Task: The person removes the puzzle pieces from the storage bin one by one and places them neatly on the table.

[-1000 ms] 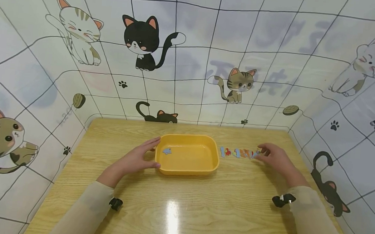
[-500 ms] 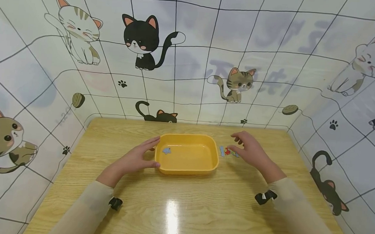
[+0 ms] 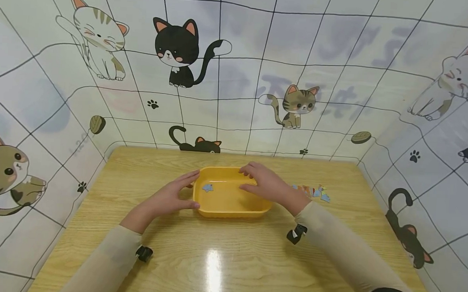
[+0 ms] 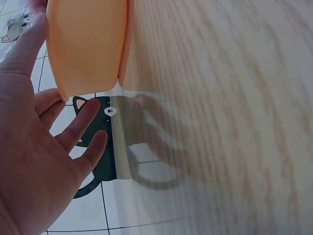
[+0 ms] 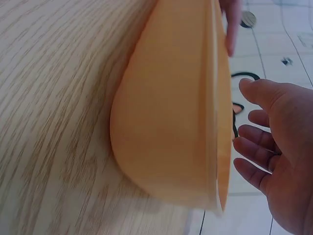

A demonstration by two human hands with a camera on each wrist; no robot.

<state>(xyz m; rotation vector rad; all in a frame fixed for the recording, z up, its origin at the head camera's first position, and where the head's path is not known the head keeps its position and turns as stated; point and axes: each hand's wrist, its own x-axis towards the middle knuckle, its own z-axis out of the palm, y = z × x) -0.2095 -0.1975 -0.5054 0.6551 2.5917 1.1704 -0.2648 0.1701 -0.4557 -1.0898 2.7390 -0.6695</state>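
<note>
A yellow plastic tray (image 3: pixel 229 215) stands on the wooden table, with a small flat grey-blue cutout piece (image 3: pixel 207 187) inside near its left end. My left hand (image 3: pixel 174 193) holds that end, thumb at the near corner and fingers at the far one; in the left wrist view, two of its fingers stand off the wall. My right hand (image 3: pixel 269 184) hovers over the tray's right half, fingers loosely bent, nothing showing between them in the right wrist view. Right of the tray lies a row of small colourful cutout pieces (image 3: pixel 316 192), its left end hidden by my right hand.
The light wood table (image 3: pixel 163 258) ends at the back against a white cloth wall (image 3: pixel 240 106) with cat prints. Similar cloth rises at both sides. A black strap device (image 3: pixel 296 234) sits on my right wrist, another (image 3: pixel 144 253) on my left.
My right hand has left the right end of the row of pieces and moved left until it is over the tray. The left hand stays at the tray's end.
</note>
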